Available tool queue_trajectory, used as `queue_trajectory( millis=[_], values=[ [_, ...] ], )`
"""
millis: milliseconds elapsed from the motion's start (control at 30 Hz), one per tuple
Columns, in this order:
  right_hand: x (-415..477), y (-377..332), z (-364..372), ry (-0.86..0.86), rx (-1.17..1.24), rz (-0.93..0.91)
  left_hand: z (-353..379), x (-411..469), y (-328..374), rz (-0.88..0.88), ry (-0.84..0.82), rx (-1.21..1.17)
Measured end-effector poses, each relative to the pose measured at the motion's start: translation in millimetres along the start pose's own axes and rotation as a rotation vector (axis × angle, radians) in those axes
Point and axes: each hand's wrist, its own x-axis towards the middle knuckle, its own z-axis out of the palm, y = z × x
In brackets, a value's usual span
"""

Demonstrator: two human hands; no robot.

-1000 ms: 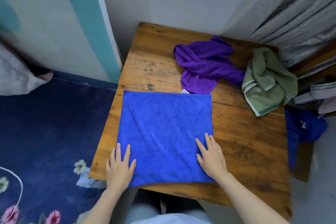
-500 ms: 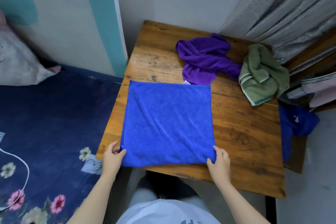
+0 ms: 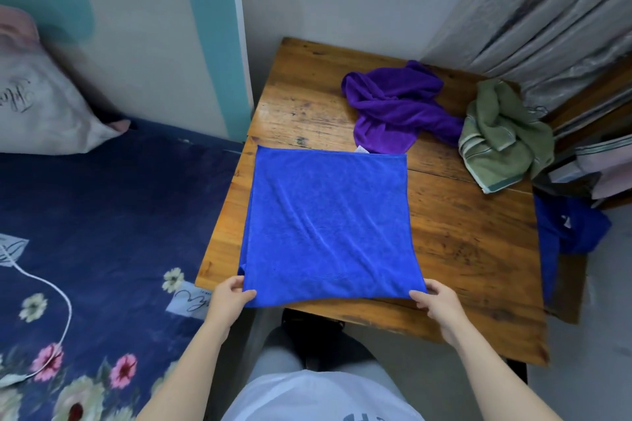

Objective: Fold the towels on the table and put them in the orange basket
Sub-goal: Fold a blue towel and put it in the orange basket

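A blue towel (image 3: 328, 225) lies flat and square on the wooden table (image 3: 472, 249), its near edge at the table's front. My left hand (image 3: 231, 296) pinches the towel's near left corner. My right hand (image 3: 436, 297) pinches the near right corner. A crumpled purple towel (image 3: 393, 106) lies at the back of the table. A bunched green towel (image 3: 502, 137) sits at the back right. No orange basket is in view.
A bed with a dark blue flowered cover (image 3: 102, 232) and a pillow (image 3: 37, 106) adjoins the table's left side. A white cable (image 3: 51, 287) runs across it. Grey curtains (image 3: 547, 20) hang at the back right. Blue cloth (image 3: 564, 232) hangs off the table's right edge.
Both hands slid from lying flat on the towel to its near corners and closed on them. The view shifted, so the table sits further right.
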Motion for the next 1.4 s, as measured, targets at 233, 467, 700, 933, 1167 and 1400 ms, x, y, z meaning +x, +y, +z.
queue_trajectory(
  millis=[233,467,700,933,1167,1400],
  values=[
    [-0.6,-6.1,-17.3,-0.038,0.130,-0.006,-21.0,-13.7,14.1,0.118,0.039,-0.082],
    [-16.4,-20.2,-7.3,-0.022,0.517,-0.101,-31.4,-22.8,24.4,0.292,-0.131,-0.356],
    [-14.1,-14.8,-2.6,-0.075,0.342,-0.097,-18.9,-16.3,21.7,0.379,0.023,-0.129],
    [-17.3,-11.6,-8.2,-0.178,0.185,-0.054,-12.7,-3.7,8.8,0.420,-0.099,0.208],
    [-19.5,-6.3,-21.4,0.038,0.141,-0.101,-17.2,-17.9,14.7,0.389,0.037,-0.129],
    [-38.8,13.2,-28.8,-0.067,0.251,-0.039,-30.7,-28.6,-9.2,0.095,-0.148,-0.455]
  ],
)
